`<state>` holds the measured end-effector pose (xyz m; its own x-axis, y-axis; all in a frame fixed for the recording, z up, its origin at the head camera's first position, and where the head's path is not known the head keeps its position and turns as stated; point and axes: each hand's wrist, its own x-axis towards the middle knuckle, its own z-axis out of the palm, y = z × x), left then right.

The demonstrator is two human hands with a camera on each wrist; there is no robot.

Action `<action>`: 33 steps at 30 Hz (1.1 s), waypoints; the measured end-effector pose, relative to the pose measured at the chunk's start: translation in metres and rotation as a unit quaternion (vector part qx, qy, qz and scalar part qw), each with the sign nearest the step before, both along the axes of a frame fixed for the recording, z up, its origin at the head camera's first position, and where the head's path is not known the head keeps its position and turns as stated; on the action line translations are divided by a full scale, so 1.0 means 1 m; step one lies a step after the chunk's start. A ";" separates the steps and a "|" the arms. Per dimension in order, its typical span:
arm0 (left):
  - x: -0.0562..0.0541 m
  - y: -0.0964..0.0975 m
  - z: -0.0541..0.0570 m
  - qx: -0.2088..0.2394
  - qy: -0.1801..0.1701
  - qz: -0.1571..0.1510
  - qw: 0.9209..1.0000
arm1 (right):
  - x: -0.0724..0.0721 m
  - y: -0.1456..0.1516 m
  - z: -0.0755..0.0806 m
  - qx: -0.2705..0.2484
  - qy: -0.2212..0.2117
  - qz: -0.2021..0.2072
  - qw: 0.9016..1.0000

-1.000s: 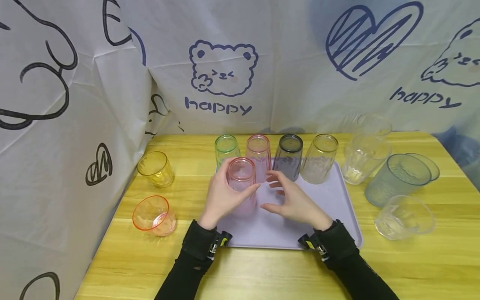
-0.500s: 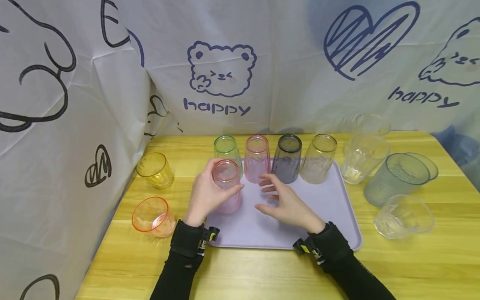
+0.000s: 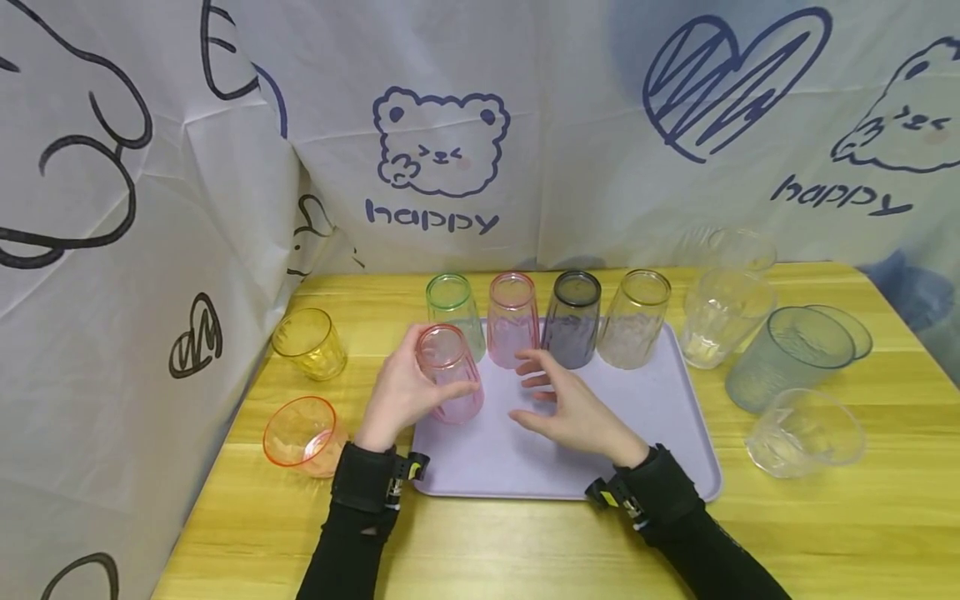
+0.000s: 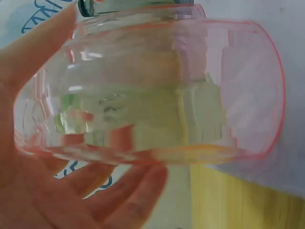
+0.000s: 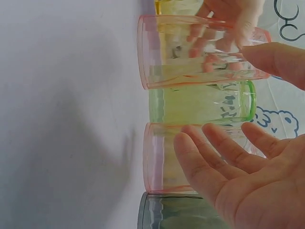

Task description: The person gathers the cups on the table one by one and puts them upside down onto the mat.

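My left hand [image 3: 397, 387] holds a pink glass [image 3: 444, 348], mouth down, at the left of the lilac tray [image 3: 517, 467]. Its thumb lies across the near side, and the fingers curve round the other side in the left wrist view. Just behind stand upside-down glasses in a row: a green glass [image 3: 452, 293], a second pink glass [image 3: 513, 321], a dark grey glass [image 3: 576, 325] and a clear, amber-rimmed glass [image 3: 636, 321]. Over the tray, to the right of the held glass, my right hand [image 3: 581, 408] has its fingers spread and slightly bent, with nothing in it.
Left of the tray stand a yellow glass [image 3: 309, 343] and an orange-rimmed glass [image 3: 303, 433], both mouth up. On the right are blue-grey glasses [image 3: 787, 358], a low clear glass [image 3: 802, 433] and taller clear glasses [image 3: 720, 312]. A printed cloth [image 3: 600, 167] hangs behind the wooden table [image 3: 510, 550].
My left hand has carried the pink glass leftward across the tray, in front of the green glass; it now leans slightly. The right hand has shifted a little to the left, still holding nothing.
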<state>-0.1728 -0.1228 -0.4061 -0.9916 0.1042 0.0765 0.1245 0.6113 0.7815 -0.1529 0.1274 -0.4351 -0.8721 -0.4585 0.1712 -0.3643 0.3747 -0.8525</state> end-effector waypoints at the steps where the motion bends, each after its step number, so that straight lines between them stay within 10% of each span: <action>1: 0.000 -0.001 0.000 -0.002 -0.012 -0.006 1.000 | 0.000 0.000 0.000 0.001 0.000 0.000 1.000; 33: -0.004 -0.010 -0.013 -0.048 -0.082 -0.034 0.995 | -0.001 0.003 -0.003 0.007 0.004 0.004 1.000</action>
<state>-0.1768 -0.1328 -0.4191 -0.9804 0.1699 -0.0993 0.0436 0.6794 0.7325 -0.1539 0.1303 -0.4386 -0.8667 -0.4683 0.1720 -0.3744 0.3826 -0.8446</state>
